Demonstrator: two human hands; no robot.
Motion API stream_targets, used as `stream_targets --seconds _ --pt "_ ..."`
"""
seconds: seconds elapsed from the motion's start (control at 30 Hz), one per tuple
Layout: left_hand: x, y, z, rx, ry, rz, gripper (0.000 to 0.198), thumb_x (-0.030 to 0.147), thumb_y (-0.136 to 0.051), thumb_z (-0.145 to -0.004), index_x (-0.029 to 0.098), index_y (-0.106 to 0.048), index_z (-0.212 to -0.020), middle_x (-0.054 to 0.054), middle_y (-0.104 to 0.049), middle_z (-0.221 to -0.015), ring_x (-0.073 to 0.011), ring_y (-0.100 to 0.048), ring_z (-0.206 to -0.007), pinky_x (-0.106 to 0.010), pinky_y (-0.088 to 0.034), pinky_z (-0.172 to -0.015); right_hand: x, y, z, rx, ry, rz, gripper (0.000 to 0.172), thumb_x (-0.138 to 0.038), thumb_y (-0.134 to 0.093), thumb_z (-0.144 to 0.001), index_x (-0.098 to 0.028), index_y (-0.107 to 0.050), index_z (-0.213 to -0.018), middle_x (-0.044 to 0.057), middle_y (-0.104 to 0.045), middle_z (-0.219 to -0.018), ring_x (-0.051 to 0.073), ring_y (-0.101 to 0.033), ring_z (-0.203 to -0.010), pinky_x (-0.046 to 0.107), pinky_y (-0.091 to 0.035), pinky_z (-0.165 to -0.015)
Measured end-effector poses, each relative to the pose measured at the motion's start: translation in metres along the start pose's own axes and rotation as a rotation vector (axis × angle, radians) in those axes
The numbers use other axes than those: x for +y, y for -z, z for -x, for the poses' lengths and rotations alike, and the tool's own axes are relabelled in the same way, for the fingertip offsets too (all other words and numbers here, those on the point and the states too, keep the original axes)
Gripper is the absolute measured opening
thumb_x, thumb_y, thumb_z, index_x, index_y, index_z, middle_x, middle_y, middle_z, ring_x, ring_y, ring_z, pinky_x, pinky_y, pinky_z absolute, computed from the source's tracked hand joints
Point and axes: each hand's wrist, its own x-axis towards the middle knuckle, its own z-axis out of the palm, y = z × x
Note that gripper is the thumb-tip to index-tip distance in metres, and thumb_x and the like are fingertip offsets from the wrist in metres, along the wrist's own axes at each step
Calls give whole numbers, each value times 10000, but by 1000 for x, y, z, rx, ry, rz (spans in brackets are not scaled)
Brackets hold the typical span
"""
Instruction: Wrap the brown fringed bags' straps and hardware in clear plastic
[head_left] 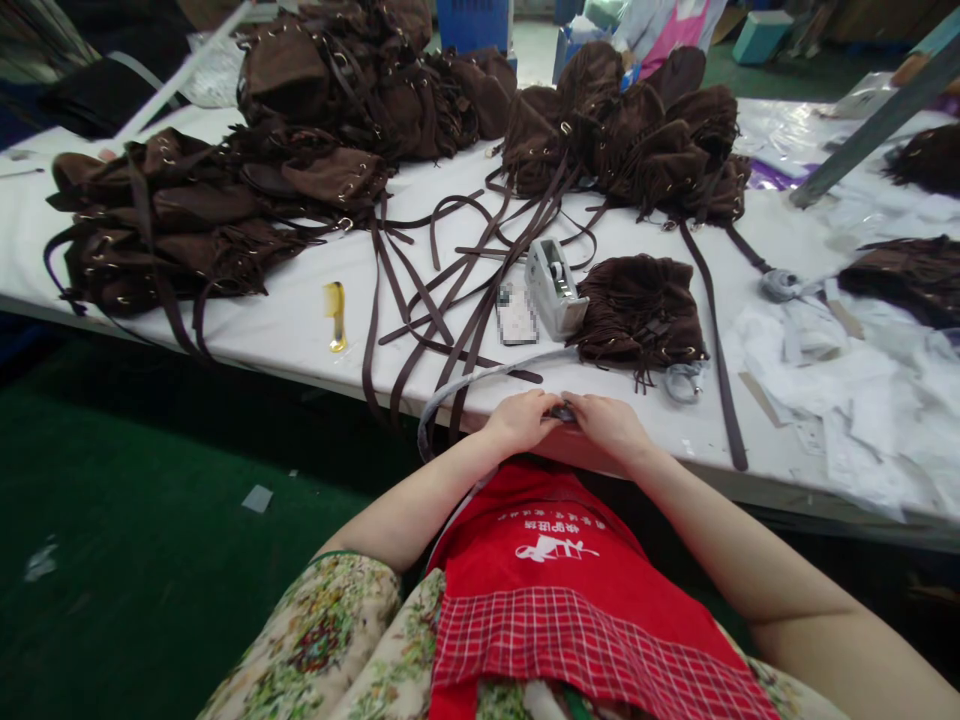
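At the table's front edge, my left hand (523, 420) and my right hand (602, 422) meet with fingertips nearly touching. Both are closed on a small dark end of a strap wrapped in greyish covering. The wrapped strap (480, 374) loops from the brown fringed bag (639, 310) out to the left and down past the table edge. That bag lies just beyond my hands, with a coiled wrapped piece (684, 382) at its lower right. A grey tape dispenser (555, 290) stands at the bag's left, beside a phone-like flat object (517, 314).
Brown bags pile up at the left (180, 210) and back (622, 130). Loose dark straps (450, 290) cross the middle. A yellow comb (336, 316) lies left. White wrapping (840, 390) covers the right, near a slanted metal pole (877, 120). A person (671, 35) stands beyond.
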Motion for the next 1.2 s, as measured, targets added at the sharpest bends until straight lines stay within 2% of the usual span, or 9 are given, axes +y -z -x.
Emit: stream_targets --seconds 0.13,0.2,0.4,0.47,0.57,0.83,1.0,1.07,1.2 --pt "-3 5 -3 -92 -56 -68 252 363 -489 -885 255 -623 -1069 -33 -634 -972 -190 -616 -898 -299 -485 -832 19 5 -12 -28 256 -62 370 -263 -409 -926 -325 -558 -1259 36 -710 -996 201 -650 -853 269 -416 -716" --pt "2 1 -5 -81 -45 -44 228 354 -499 -880 231 -631 -1018 -40 -643 -963 -196 -614 -911 -301 -481 -842 24 6 -16 -22 285 -144 355 -282 -436 -916 -328 -588 -1234 23 -711 -1019 195 -646 -876 262 -418 -741" --pt "30 -27 -7 50 212 24 211 280 -462 -886 152 -601 -980 -109 -649 -948 -246 -627 -867 -357 -502 -785 5 -6 -8 111 -200 -320 406 -403 -454 -895 -184 -610 -1200 93 -729 -900 226 -663 -810 281 -447 -696" --pt "36 -33 -6 70 263 29 221 260 -433 -894 152 -590 -1007 -115 -647 -952 -243 -628 -855 -358 -505 -778 -4 -11 -3 146 -261 -350 379 -360 -429 -904 -203 -620 -1191 100 -719 -1011 230 -662 -876 294 -459 -738" --pt "35 -34 -3 79 233 50 206 254 -460 -883 180 -587 -1027 -90 -647 -985 -215 -619 -882 -326 -497 -816 -9 -15 -1 162 -275 -401 387 -326 -428 -897 -229 -610 -1225 80 -695 -1115 232 -650 -964 303 -469 -790" --pt "5 -12 8 20 83 199 273 278 -558 -831 233 -615 -1094 -17 -660 -960 -163 -611 -871 -265 -481 -818 16 3 -17 11 76 -304 375 -221 -478 -841 -319 -667 -1149 13 -720 -1061 214 -651 -937 289 -449 -798" --pt "2 -6 4 -28 78 255 210 250 -546 -825 227 -651 -1005 -1 -688 -924 -152 -618 -834 -254 -479 -814 31 6 -27 -69 271 -399 378 -190 -496 -822 -329 -679 -1122 -16 -714 -1073 191 -642 -941 265 -436 -812" --pt "8 -9 2 -12 122 242 187 265 -555 -817 213 -654 -966 -16 -692 -897 -167 -623 -818 -268 -485 -795 31 3 -25 -28 198 -454 367 -229 -499 -834 -277 -658 -1162 11 -726 -1014 182 -649 -886 253 -442 -774" --pt "25 -25 -1 101 200 248 156 250 -527 -825 188 -634 -921 -51 -692 -864 -187 -631 -785 -288 -495 -752 16 -10 -12 116 -144 -456 383 -393 -512 -849 -192 -646 -1146 60 -724 -828 198 -649 -739 260 -438 -641"
